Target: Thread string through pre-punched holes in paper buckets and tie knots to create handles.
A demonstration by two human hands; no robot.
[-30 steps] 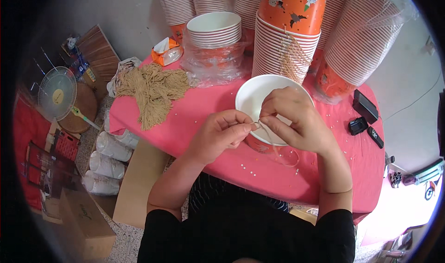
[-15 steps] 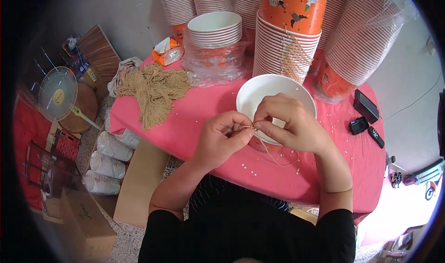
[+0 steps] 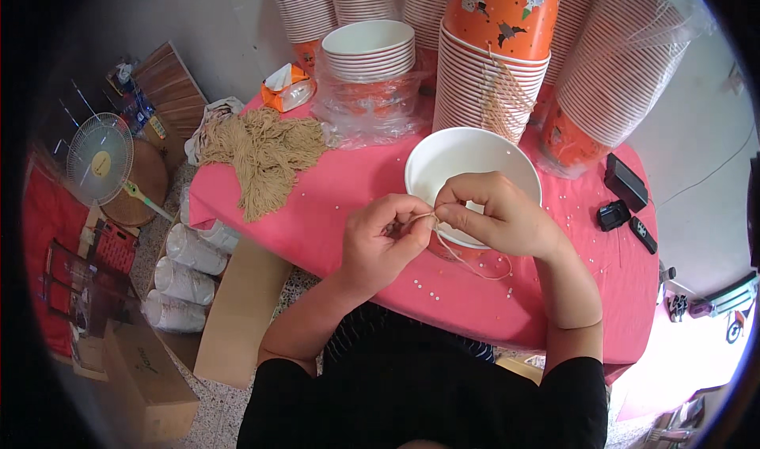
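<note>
Pinching string (image 3: 467, 266) with left grip (image 3: 380, 239) and right grip (image 3: 503, 213), turned inward near front edge of surface (image 3: 313, 215), closer together than before.

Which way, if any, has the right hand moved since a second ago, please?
Yes: the right hand has shifted slightly left and down the picture, judged against the tall stack of paper buckets.

The left hand (image 3: 385, 239) and right hand (image 3: 499, 214) pinched a thin cord (image 3: 459, 259) near frame centre, beside a white-lined tub (image 3: 434, 164); tan strands (image 3: 265, 160) lay upper left.
</note>
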